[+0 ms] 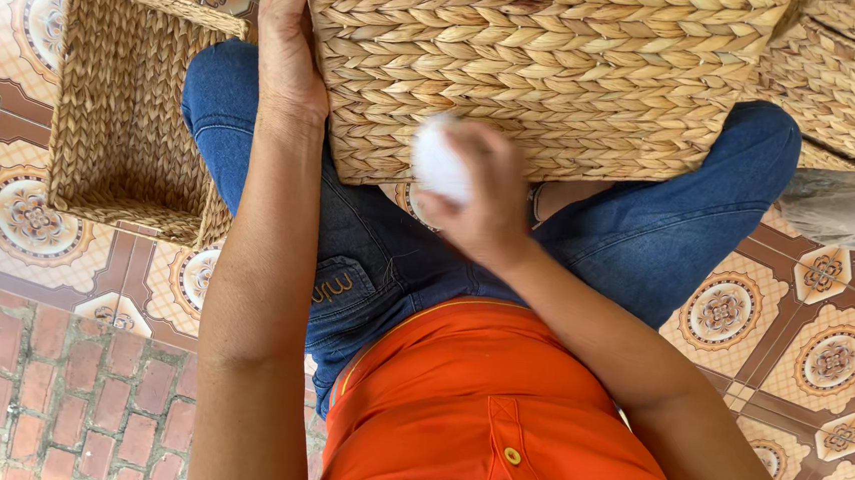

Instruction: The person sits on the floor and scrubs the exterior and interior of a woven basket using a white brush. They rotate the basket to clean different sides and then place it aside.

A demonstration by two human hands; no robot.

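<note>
Across the lap, a large woven basket (550, 68) is rested on the jeans-clad legs (648, 235) of a person seated cross-legged on a patterned tile floor (821, 348). Its near side wall is faced toward the camera. The left hand (289, 45) is laid flat, fingers together and extended, against the basket's left end, so that the basket is steadied there. The right hand (481, 199) is closed around a small white object (440, 161), blurred and only partly seen, which is pressed against the lower edge of the basket's woven wall; whether it is cloth, a pad or something else cannot be told. A smaller square basket (126, 109), open side up, is set on the tiles just beside the left knee. More woven pieces (850, 79) are stacked at the upper right, touching the large basket's corner, with clear plastic wrap (851, 209) below them. An orange shirt (495, 415) is seen in the foreground, and red brick paving (46, 384) borders the tiles at lower left.
</note>
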